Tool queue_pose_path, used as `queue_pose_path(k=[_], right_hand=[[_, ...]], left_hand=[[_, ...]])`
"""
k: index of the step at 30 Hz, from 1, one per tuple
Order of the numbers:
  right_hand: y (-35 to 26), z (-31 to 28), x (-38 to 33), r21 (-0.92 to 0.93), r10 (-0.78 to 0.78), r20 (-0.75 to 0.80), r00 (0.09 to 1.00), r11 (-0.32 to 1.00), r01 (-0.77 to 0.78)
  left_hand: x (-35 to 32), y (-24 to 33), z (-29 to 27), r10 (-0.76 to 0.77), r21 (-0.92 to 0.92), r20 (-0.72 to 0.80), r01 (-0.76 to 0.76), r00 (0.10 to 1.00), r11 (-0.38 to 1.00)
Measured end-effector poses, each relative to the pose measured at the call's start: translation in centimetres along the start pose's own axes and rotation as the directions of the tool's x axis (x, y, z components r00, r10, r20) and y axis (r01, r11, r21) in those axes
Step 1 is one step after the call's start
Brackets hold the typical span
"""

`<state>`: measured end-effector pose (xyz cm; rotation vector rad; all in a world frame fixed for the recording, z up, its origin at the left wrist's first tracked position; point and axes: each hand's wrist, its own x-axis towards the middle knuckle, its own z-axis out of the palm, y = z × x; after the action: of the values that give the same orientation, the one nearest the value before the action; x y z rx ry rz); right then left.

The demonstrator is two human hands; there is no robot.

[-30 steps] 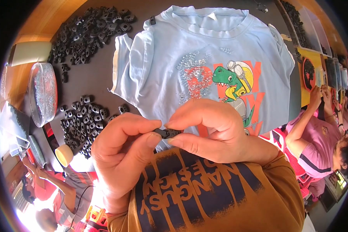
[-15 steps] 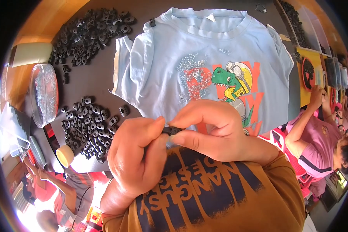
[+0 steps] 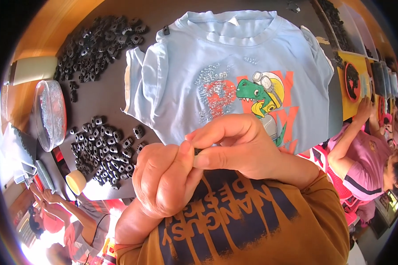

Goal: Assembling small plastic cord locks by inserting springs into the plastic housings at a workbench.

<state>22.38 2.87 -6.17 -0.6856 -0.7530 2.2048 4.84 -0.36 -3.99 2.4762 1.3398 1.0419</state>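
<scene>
My left hand (image 3: 166,179) and my right hand (image 3: 241,143) meet in front of my chest, both closed at the fingertips. Between them they pinch a small black plastic piece (image 3: 197,151), mostly hidden by the fingers; it resembles a cord lock. Just beyond lies a light blue T-shirt (image 3: 172,101) with a dinosaur print, spread on the dark table. Tiny metal springs (image 3: 214,90) are scattered over its print. To the left of my hands is a pile of small black plastic pieces (image 3: 104,152), ribbed and with holes.
A larger heap of black pieces (image 3: 97,46) lies at the far left. Beside it stands a clear round container (image 3: 63,104) of springs. A yellow round lid-like thing (image 3: 76,183) sits at the left table edge. People (image 3: 358,163) work on both sides.
My left hand has moved slightly right, and its fingertips now press against those of my right hand, covering more of the black piece. The view has shifted a little.
</scene>
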Motion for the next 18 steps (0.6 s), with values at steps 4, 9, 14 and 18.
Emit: queue_pose_path(k=[4, 9, 14, 18], right_hand=[[0.6, -0.1, -0.2, 0.114, -0.039, 0.0, 0.999, 0.993, 0.039], [-0.4, 0.6, -0.7, -0.064, 0.023, -0.095, 0.995, 0.998, -0.029], [-6.8, 0.3, -2.0, -0.228, -0.196, -0.35, 0.916, 0.966, 0.119], [-16.1, -4.9, 2.2, -0.717, -0.739, -0.318, 0.593, 0.597, 0.359]], left_hand=[[0.7, 0.2, 0.3, 0.023, -0.002, -0.067, -0.024, 0.997, 1.0], [-0.1, -0.3, -0.3, -0.115, -0.061, 0.063, 0.119, 0.991, 0.991], [-1.5, -0.6, -0.7, -0.164, -0.117, 0.018, 0.165, 0.986, 0.979], [-1.8, -0.5, -1.4, -0.09, -0.077, 0.071, 0.096, 0.993, 0.992]])
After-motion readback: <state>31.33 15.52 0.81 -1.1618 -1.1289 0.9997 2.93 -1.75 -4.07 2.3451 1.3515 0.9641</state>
